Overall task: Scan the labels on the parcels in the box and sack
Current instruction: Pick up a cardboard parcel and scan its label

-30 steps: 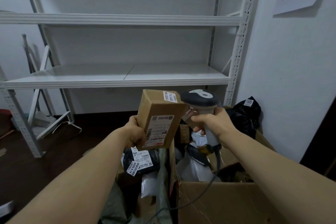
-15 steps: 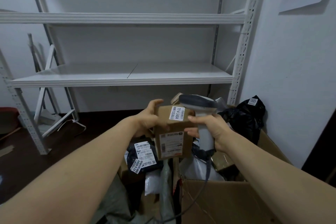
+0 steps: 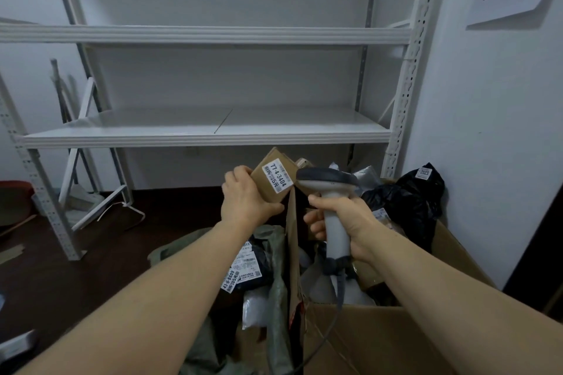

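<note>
Your left hand (image 3: 247, 201) grasps a small brown cardboard parcel (image 3: 272, 189) by its near end, tilted, its white printed label (image 3: 277, 179) facing up. You hold it above the edge where the green woven sack (image 3: 278, 256) meets the large open cardboard box (image 3: 374, 341). Your right hand (image 3: 347, 221) is wrapped round the handle of a grey-and-white corded scanner (image 3: 333, 210) — its dark head sits just beside the label.

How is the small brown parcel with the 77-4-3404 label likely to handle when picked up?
Probably light: the left hand holds the small brown parcel aloft alone. Likely stiff, since its cardboard faces look flat with crisp edges. Its matte surface probably grips well, not slippery.
</note>
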{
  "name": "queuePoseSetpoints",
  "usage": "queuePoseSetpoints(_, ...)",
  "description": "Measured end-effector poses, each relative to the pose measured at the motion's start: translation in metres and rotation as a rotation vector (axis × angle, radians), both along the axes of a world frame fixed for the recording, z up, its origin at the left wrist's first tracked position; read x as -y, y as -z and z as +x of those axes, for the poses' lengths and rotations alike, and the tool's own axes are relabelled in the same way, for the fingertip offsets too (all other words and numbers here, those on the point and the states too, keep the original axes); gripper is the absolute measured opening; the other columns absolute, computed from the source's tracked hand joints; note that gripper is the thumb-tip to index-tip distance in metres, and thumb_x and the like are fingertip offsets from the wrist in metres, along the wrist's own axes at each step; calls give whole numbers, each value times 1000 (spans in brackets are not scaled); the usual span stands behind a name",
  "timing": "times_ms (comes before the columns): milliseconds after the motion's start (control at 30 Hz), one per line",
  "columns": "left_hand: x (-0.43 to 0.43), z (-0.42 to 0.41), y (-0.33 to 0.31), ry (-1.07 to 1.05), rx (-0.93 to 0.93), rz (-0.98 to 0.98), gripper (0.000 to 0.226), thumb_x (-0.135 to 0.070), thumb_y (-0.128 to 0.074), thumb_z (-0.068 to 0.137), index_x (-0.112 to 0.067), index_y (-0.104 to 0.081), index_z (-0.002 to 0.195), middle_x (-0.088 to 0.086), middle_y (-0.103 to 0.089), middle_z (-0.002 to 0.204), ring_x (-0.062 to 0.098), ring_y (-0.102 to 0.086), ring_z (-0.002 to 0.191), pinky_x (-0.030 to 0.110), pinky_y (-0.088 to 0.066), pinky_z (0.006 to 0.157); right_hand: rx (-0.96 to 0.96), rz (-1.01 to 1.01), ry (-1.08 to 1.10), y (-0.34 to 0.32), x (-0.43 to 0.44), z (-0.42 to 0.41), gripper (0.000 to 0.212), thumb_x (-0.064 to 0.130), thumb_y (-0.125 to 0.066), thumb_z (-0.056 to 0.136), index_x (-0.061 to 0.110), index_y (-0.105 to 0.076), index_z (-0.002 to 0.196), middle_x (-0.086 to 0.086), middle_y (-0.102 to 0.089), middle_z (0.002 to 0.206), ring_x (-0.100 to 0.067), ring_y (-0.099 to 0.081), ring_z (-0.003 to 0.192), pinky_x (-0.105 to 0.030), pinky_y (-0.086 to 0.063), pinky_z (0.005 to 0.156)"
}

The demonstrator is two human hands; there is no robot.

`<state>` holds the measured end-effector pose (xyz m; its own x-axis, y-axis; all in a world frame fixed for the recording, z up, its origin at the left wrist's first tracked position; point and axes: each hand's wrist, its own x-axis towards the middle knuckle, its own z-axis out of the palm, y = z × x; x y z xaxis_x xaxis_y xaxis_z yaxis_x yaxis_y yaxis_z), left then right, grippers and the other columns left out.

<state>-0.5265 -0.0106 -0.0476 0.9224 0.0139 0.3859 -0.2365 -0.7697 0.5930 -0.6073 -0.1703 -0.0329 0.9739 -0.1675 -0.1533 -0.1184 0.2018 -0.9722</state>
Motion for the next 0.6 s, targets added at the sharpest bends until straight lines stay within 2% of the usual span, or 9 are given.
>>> queuePoseSetpoints(67, 3, -4, 1, 8, 5, -34, 100, -40, -84, 61, -15, -24, 137, 11, -32, 131, 30, -37, 123, 37, -40, 97, 7, 53, 59, -1, 0, 5, 17, 11, -71, 83, 1, -62, 93, -15, -67, 76, -18, -62, 50, -23, -48, 41)
queuePoseSetpoints(133, 4, -5, 0, 41, -85, -100, 114, -48, -80, 64, -27, -8, 149, 12, -30, 134, 31, -37, 125, 42, -41, 98, 21, 114, 118, -3, 1, 8, 24, 11, -74, 80, 5, -61, 99, -14, -67, 89, -25, -67, 68, -31, -56, 55)
queuePoseSetpoints(200, 7, -3, 2, 89, -202, -135, 122, -51, -80, 64, -34, 4, 151, 12, -30, 136, 31, -39, 127, 44, -40, 102, 22, 172, 128, -5, 3, 9, 20, 13, -74, 80, 9, -61, 94, -10, -68, 81, -26, -66, 75, -40, -57, 70)
queuePoseSetpoints(233, 9, -2, 2, 148, -258, -181, 124, -49, -82, 63, -33, 4, 152, 12, -31, 137, 30, -40, 127, 42, -40, 103, 25, 198, 103, -5, 4, 9, 17, 14, -74, 80, 9, -63, 92, -10, -70, 77, -26, -67, 74, -42, -57, 71)
queuePoseSetpoints(300, 15, -6, 3, 298, -366, -318, 120, -42, -85, 63, -25, -7, 153, 9, -41, 136, 24, -47, 122, 32, -45, 100, 31, 234, 57, -4, 3, 8, 29, 15, -75, 76, 7, -66, 102, -14, -73, 85, -30, -69, 78, -42, -57, 70)
queuePoseSetpoints(367, 18, -16, -4, 401, -478, -509, 87, -37, -78, 75, -15, -34, 146, 0, -53, 120, 14, -56, 100, 23, -52, 78, 35, 208, 50, 0, 2, 8, 59, 21, -81, 62, 8, -63, 116, -17, -72, 99, -34, -69, 89, -44, -57, 75)
queuePoseSetpoints(433, 17, -17, -12, 427, -647, -734, 57, -53, -59, 85, -16, -53, 128, 1, -57, 105, 16, -55, 91, 30, -49, 72, 42, 186, 53, 4, 4, 7, 70, 23, -83, 54, 10, -61, 120, -16, -72, 102, -33, -68, 92, -43, -57, 75)
queuePoseSetpoints(533, 15, -9, -19, 250, -804, -1017, 55, -60, -34, 95, -12, -59, 104, 10, -62, 97, 27, -58, 86, 40, -48, 73, 60, 204, 33, 8, 9, 6, 65, 18, -80, 55, 9, -63, 117, -14, -73, 101, -31, -69, 93, -43, -57, 74)
queuePoseSetpoints(600, 16, -3, -15, 97, -832, -1064, 57, -58, -35, 96, -8, -60, 102, 13, -68, 93, 31, -64, 80, 41, -53, 68, 95, 163, -6, 5, 10, 6, 65, 16, -79, 55, 7, -64, 117, -14, -72, 104, -31, -68, 97, -45, -56, 79)
